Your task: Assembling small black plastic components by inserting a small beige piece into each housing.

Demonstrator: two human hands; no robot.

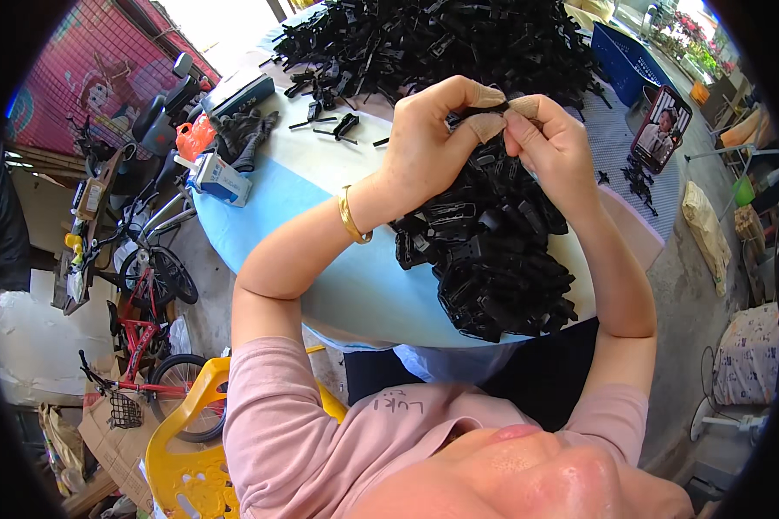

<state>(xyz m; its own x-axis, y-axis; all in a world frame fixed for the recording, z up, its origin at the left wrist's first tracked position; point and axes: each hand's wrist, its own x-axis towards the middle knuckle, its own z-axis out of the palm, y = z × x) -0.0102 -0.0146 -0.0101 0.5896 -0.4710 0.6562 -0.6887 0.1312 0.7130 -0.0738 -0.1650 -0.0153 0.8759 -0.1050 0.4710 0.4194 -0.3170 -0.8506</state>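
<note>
My left hand (pixel 437 130) and my right hand (pixel 552 143) meet over the table, fingertips pinched together. A small black plastic part (pixel 474 111) shows between them, mostly hidden by my fingers. Beige coverings wrap several of my fingertips. Just below my hands lies a heap of black plastic parts (pixel 493 259), close to the table's near edge. Beyond my hands a larger pile of similar black parts (pixel 441 43) spreads over the far side. A few loose black parts (pixel 344 126) rest left of my left hand.
On the round table (pixel 268 199), a blue-and-white carton (pixel 222 179), dark gloves (pixel 247 137) and a box (pixel 240 92) sit at the left. A phone (pixel 662 130) and a blue basket (pixel 625 65) stand at the right. A yellow chair (pixel 178 441) and red bicycle (pixel 134 346) are lower left.
</note>
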